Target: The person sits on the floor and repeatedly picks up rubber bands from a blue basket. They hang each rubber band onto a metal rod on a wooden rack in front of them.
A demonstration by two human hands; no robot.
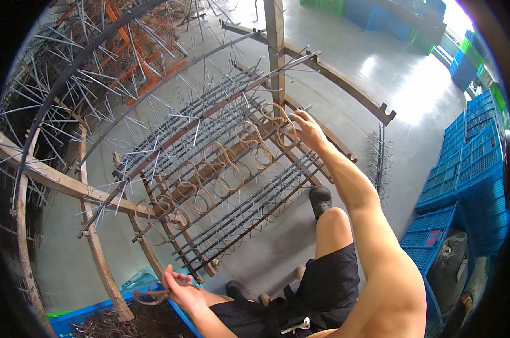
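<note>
My right hand [309, 130] is at the right end of a rod on a metal rack, its fingers on the edge of a brown double-looped piece [279, 122] shaped like a spectacle frame front. More such pieces [224, 164] hang in a row to its left, along the hooked rods. Low on the left, my left hand [185, 291] is turned palm up and holds one or more dark brown looped pieces [152, 296]; the exact number is unclear. Beneath it stands a blue bin [83, 314] with a heap of dark curved pieces [124, 323].
Rods with thin wire hooks [255, 200] fill the rack, whose rusty post [275, 55] rises at the back. Hooked bars [64, 72] curve across the upper left, before an orange frame [153, 80]. Blue plastic crates [438, 181] are stacked on the right. A hooked rod [380, 162] stands near them.
</note>
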